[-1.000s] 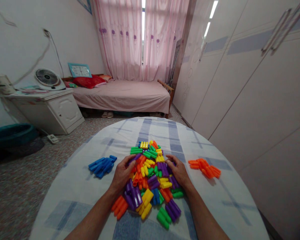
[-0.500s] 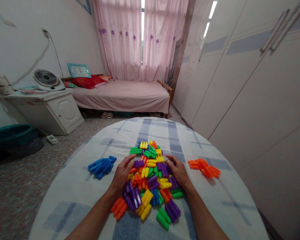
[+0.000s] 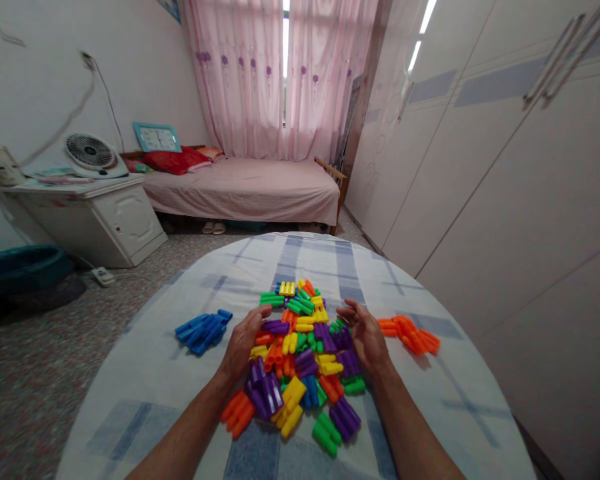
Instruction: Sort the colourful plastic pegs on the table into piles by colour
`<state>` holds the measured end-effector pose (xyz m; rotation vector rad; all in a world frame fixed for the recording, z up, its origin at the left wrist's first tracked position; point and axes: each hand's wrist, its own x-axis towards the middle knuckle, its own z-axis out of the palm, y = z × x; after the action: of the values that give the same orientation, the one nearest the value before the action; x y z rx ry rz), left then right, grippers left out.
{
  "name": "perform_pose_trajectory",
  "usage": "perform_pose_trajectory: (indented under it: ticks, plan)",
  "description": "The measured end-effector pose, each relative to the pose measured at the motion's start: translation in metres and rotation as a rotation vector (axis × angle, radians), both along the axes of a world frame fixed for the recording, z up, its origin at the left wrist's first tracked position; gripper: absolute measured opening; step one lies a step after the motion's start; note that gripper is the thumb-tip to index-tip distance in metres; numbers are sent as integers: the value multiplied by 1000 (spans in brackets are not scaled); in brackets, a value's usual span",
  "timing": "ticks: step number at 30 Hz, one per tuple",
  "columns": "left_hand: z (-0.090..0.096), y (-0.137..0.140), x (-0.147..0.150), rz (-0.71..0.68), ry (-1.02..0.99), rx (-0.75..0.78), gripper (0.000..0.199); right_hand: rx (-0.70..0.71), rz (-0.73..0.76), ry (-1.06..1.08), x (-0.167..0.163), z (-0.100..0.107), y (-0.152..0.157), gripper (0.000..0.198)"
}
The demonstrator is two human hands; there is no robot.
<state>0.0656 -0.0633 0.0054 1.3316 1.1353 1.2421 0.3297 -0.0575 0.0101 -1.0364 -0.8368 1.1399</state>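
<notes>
A table point(image 3: 455, 400) with a curved edge stands here under a white cloth point(image 3: 220, 267) banded in blue. Counting its far edge as twelve, a mixed-colour heap point(image 3: 306, 364) of plastic pieces sprawls mid-table. Between nine and ten lies a blue pile point(image 3: 203, 332); between two and three, an orange pile point(image 3: 413, 335). At the heap's five o'clock fringe rests a green piece point(image 3: 327, 434).

A bedroom in a home — bed point(image 3: 245, 187), curtains point(image 3: 240, 93) (pink, flowered) and tall wardrobe point(image 3: 500, 187) show it.
</notes>
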Motion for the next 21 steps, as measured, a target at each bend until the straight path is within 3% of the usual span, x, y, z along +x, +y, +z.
perform_pose_trajectory:
  ticks: [3,9,15,21]
  plan:
    - [2,-1,1,19,-14,0,48,3,43,-1,0,1,0,41]
    - [5,-1,3,7,36,5,45,-21,-22,12,3,-7,1,37]
    - [6,-1,2,31,-4,15,44,7,-69,-176,6,-13,1,44]
    - [7,-1,3,54,27,23,43,28,-88,-500,5,-10,-1,42]
